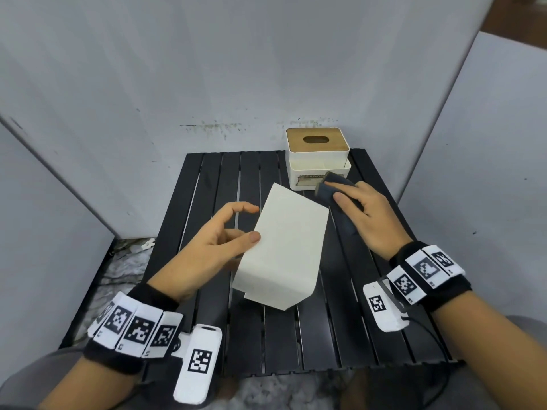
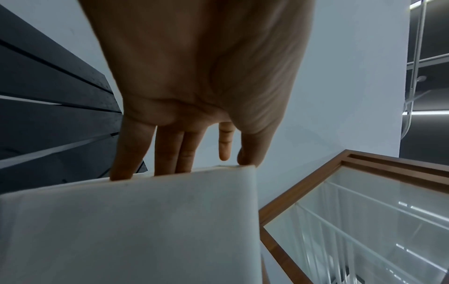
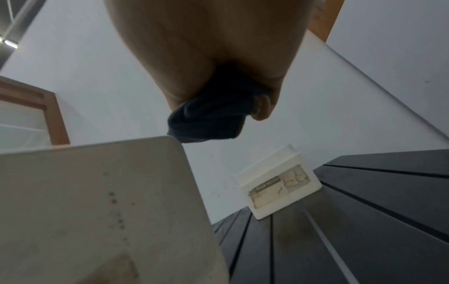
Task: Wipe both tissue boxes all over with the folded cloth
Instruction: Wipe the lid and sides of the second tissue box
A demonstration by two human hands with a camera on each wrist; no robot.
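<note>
My left hand [image 1: 225,232] holds a plain white tissue box [image 1: 284,247] tilted up above the black slatted table [image 1: 296,335]. The thumb lies on its broad face, and in the left wrist view several fingers [image 2: 167,153] reach behind the box's edge [image 2: 133,221]; the index finger is lifted free. My right hand [image 1: 364,214] grips the dark folded cloth [image 1: 331,187] at the box's far right corner; the right wrist view shows the cloth [image 3: 209,119] just above that corner [image 3: 85,201]. The second tissue box [image 1: 316,161], white with a slotted wooden lid, stands at the table's back right [image 3: 279,184].
Grey partition walls [image 1: 148,84] close in the table at the back and on both sides. Left of the table lies marbled floor with a small white object [image 1: 148,242]. A wood-framed glass pane [image 2: 364,221] shows in the wrist views.
</note>
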